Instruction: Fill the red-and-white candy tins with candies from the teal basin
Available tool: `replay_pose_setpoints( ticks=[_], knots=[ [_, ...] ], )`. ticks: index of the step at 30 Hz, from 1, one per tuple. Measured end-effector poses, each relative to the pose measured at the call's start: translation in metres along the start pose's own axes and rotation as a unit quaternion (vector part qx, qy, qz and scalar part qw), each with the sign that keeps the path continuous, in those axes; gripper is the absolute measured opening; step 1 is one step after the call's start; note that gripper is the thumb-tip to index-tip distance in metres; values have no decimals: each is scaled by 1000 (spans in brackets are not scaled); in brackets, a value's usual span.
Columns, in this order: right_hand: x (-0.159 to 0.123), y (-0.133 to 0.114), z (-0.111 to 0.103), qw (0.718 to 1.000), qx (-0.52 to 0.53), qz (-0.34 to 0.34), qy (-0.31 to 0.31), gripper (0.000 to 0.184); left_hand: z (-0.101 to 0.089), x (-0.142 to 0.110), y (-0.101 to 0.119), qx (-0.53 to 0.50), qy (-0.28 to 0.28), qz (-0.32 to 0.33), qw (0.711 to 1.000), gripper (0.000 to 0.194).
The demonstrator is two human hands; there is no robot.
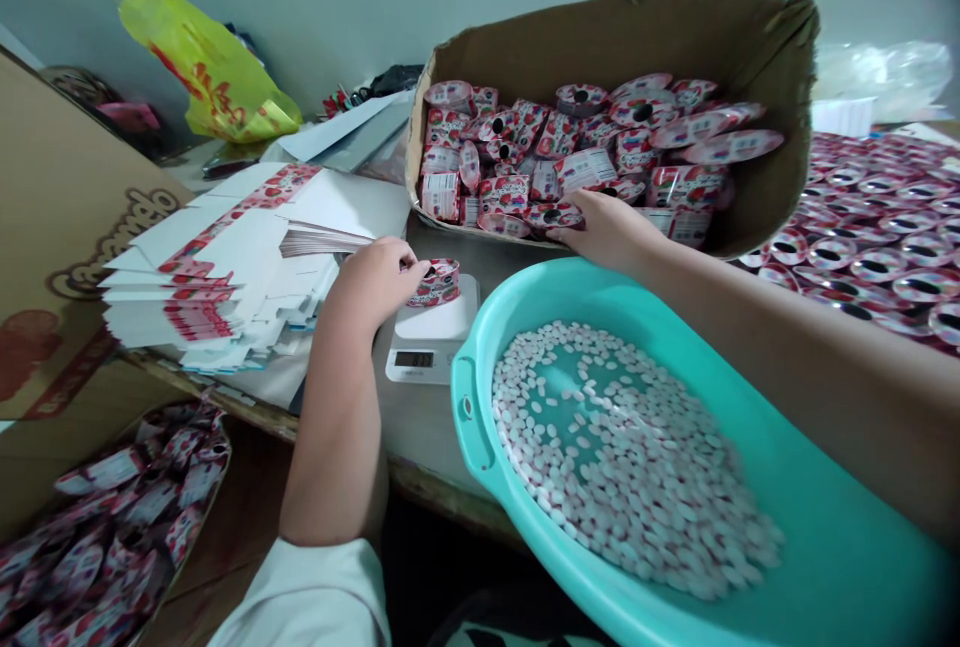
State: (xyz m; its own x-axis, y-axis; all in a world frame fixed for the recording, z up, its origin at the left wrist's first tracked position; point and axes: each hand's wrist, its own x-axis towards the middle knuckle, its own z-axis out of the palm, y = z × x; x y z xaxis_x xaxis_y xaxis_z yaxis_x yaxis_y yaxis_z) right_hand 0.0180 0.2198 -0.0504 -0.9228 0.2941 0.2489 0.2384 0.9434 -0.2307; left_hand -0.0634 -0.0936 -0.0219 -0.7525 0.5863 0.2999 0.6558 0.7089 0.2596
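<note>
Turquoise plastic forms the large oval basin (480,367) at the front right, its bottom partly covered by small white oval pieces (637,467), thickly heaped toward the near side and sparser at the far left. Just beside its left rim, a white digital scale (429,323) lies on the grey worktop (420,427); its display is lit, but the digits are too small to read surely. On the scale's plate stands a red-and-pink strawberry-printed pack (436,284), its left end pinched between the thumb and curled fingers of the left hand (384,277). The right hand (596,225) reaches over the basin to the front edge of an open cardboard box (622,27) and grasps a similar printed packet (553,216) there, between thumb and fingers. Many more printed packs fill the bottom of this box. Left of the scale lie stacked flat white cartons (225,277) with strawberry bands, and a fanned sheaf of thin strips (319,239) lies beside the left hand. Behind them sits a yellow plastic bag (206,67). Rows of oval pink-rimmed packs (877,237) spread at the right, and a lower container (214,487) at the left holds more packs.
</note>
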Motion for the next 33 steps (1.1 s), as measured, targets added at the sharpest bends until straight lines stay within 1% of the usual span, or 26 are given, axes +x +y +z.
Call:
replay_pose_setpoints(
  ticks=[1, 2, 4, 6, 10, 12, 15, 22, 33],
  knots=[
    [0, 0, 0, 1000, -1, 0, 0, 56, 0, -1, 1, 2, 4, 3, 1000, 27],
    [0, 0, 0, 1000, -1, -1, 0, 56, -1, -1, 1, 4, 26, 8, 1000, 27],
    [-1, 0, -1, 1000, 0, -3, -1, 55, -2, -1, 2, 7, 92, 21, 996, 27],
    [-2, -1, -2, 1000, 2, -4, -2, 55, -4, 0, 2, -3, 140, 29, 990, 26],
    [-2, -2, -2, 1000, 4, 0, -2, 57, -4, 1, 0, -24, 191, 31, 981, 24],
    [-2, -1, -2, 1000, 5, 1, -3, 56, -4, 0, -1, -31, 205, 33, 978, 25],
    [-1, -1, -1, 1000, 5, -2, -2, 54, -3, 0, -1, -35, 213, 38, 976, 25],
    [-2, -1, -2, 1000, -4, -11, 6, 49, -2, 0, 1, -45, 212, 44, 975, 27],
    [-1, 2, 1, 1000, -15, -6, 14, 50, -4, -2, 5, -36, 173, 30, 984, 28]
  ],
)
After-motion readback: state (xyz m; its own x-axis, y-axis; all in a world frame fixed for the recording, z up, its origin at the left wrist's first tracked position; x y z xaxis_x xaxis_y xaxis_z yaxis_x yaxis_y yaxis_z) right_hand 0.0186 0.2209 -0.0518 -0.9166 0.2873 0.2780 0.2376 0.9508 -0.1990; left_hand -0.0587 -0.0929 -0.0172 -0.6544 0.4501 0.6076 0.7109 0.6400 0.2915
